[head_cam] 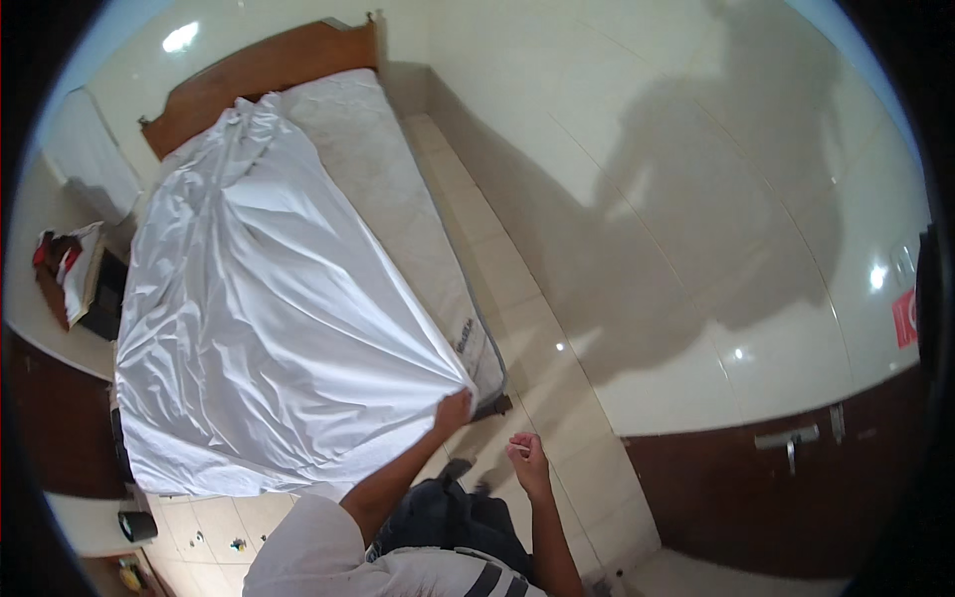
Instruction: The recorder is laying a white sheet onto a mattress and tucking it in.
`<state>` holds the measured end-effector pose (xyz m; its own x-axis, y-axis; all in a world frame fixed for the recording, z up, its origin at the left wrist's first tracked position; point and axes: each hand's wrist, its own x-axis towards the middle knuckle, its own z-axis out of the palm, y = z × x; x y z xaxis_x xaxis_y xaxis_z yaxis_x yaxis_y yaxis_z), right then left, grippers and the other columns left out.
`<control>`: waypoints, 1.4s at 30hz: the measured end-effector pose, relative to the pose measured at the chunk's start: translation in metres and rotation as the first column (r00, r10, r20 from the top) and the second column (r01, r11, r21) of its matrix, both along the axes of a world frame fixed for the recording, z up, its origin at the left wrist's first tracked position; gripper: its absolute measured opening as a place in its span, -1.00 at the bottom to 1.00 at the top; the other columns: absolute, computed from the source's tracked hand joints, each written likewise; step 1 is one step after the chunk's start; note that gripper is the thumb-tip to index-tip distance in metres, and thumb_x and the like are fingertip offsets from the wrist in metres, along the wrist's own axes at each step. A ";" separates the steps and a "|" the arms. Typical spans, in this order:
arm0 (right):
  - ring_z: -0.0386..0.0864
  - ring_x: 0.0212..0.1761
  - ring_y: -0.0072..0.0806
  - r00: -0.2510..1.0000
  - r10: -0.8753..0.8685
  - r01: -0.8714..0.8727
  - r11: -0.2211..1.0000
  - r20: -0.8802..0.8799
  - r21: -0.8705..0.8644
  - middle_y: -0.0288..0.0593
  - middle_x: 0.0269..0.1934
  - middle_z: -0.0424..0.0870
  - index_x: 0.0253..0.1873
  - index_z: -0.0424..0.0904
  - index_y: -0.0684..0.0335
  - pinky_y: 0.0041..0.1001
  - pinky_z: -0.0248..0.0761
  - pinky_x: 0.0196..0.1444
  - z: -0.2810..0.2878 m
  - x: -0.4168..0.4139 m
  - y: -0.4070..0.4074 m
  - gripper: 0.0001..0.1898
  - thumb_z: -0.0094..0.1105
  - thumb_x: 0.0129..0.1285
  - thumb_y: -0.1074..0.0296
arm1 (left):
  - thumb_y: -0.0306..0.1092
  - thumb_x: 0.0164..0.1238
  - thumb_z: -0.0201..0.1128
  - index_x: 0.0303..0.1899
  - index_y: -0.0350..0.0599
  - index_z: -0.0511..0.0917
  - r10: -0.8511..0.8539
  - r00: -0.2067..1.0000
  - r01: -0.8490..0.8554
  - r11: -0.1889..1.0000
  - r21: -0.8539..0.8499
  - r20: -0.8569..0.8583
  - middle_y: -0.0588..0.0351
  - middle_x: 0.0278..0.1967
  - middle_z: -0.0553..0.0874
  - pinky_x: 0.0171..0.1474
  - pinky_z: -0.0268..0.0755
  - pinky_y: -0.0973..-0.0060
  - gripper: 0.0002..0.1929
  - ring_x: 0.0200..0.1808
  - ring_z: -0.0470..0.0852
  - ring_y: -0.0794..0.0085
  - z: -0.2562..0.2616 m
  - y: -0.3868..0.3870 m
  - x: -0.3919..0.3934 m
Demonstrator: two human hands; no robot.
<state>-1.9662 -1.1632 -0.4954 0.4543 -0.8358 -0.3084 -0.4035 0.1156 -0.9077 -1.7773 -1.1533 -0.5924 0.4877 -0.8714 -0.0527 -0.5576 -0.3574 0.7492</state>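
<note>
My left hand (452,412) grips the near right corner of a white bed sheet (298,298), pulling the cloth into taut folds. The sheet covers the left and middle of a mattress (373,164). Along the mattress's right side, a bare strip with printed writing near the foot shows. At the headboard end the sheet is bunched. My right hand (530,461) is in the air just right of the bed's foot, apart from the sheet, with its fingers curled. Something small and pale shows at its fingertips; whether it is an object or part of a finger is unclear.
A wooden headboard (261,74) stands against the tiled wall. A strip of tiled floor (515,321) runs between bed and right wall. At lower right is a dark door (776,492) with a metal handle. A bedside cabinet (93,291) with things on top stands left; a black bin (137,526) is lower left.
</note>
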 end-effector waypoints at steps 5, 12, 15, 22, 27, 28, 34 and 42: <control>0.41 -0.17 -0.39 0.955 0.294 -0.294 0.956 -0.044 0.015 -0.07 -0.07 0.33 0.10 0.06 0.21 -0.47 0.34 -0.17 -0.022 0.020 -0.041 -0.34 0.23 -0.13 0.48 | -0.37 0.04 -0.02 -0.46 -0.23 0.42 -0.208 0.963 0.190 0.975 0.118 0.169 -0.13 -0.55 0.54 -0.40 0.37 0.19 -0.87 -0.46 0.54 0.03 0.074 -0.024 -0.027; 0.42 -0.18 -0.50 0.881 0.441 -0.448 0.894 0.172 0.001 -0.13 -0.14 0.43 0.04 0.20 0.23 -0.57 0.30 -0.22 -0.020 -0.005 -0.178 -0.57 0.05 0.02 0.46 | -0.24 0.12 -0.02 -0.40 -0.24 0.40 0.014 0.989 -0.043 0.981 0.191 0.150 -0.14 -0.55 0.55 -0.41 0.39 0.18 -0.78 -0.46 0.55 0.02 0.103 -0.084 -0.057; 0.46 -0.27 -0.53 0.855 0.516 -0.518 0.855 0.043 0.040 -0.17 -0.22 0.50 -0.06 0.29 0.22 -0.63 0.29 -0.31 -0.023 -0.027 -0.226 -0.71 0.00 0.07 0.40 | -0.23 0.14 -0.04 -0.37 -0.23 0.37 0.022 0.976 -0.069 0.975 0.213 0.215 -0.16 -0.52 0.55 -0.38 0.38 0.14 -0.78 -0.45 0.53 -0.04 0.079 -0.098 -0.073; 0.49 -0.33 -0.51 0.888 0.360 -0.461 0.688 0.288 0.560 -0.14 -0.23 0.50 -0.15 0.35 0.24 -0.57 0.33 -0.42 -0.034 0.018 -0.277 -0.69 -0.11 0.17 0.11 | -0.23 0.18 -0.09 -0.34 -0.18 0.33 0.099 0.983 -0.130 0.970 0.207 0.156 -0.15 -0.45 0.54 -0.36 0.37 0.14 -0.79 -0.45 0.52 -0.05 0.126 -0.155 -0.084; 0.49 -0.30 -0.36 0.866 0.452 -0.399 0.367 0.214 0.840 -0.10 -0.25 0.51 0.01 0.30 0.33 -0.43 0.36 -0.28 -0.008 0.114 -0.281 -0.54 0.00 0.12 0.10 | -0.22 0.21 -0.16 -0.20 -0.08 0.36 0.073 0.977 -0.039 0.985 0.169 -0.199 -0.15 -0.48 0.53 -0.34 0.28 0.13 -0.77 -0.44 0.50 -0.07 0.126 -0.162 -0.072; 0.49 -0.29 -0.35 0.779 0.545 -0.565 0.396 0.310 0.724 -0.09 -0.26 0.52 0.01 0.31 0.35 -0.42 0.36 -0.26 -0.015 0.127 -0.295 -0.54 0.06 0.09 0.15 | -0.23 0.21 -0.15 -0.21 -0.10 0.36 0.029 0.971 -0.004 0.994 0.105 -0.238 -0.15 -0.46 0.53 -0.31 0.29 0.16 -0.77 -0.41 0.50 -0.05 0.132 -0.171 -0.068; 0.49 -0.29 -0.31 0.786 0.565 -0.523 0.394 0.250 0.756 -0.03 -0.25 0.51 -0.11 0.38 0.46 -0.39 0.36 -0.17 -0.030 0.212 -0.351 -0.73 -0.03 0.09 0.45 | -0.21 0.21 -0.02 0.03 -0.26 0.25 -0.247 0.638 0.268 0.959 -0.091 -0.730 -0.01 -0.17 0.49 -0.02 0.18 0.53 -0.59 -0.10 0.42 0.39 0.082 -0.195 -0.019; 0.51 -0.28 -0.30 0.798 0.501 -0.521 0.297 0.334 0.800 0.03 -0.26 0.52 -0.14 0.40 0.44 -0.32 0.36 -0.18 -0.011 0.355 -0.398 -0.68 -0.19 0.14 0.31 | -0.29 0.07 -0.06 -0.14 -0.07 0.45 0.067 0.678 0.167 0.956 0.242 -0.732 0.13 -0.35 0.59 -0.35 0.32 0.52 -0.71 -0.36 0.50 0.52 0.096 -0.189 0.099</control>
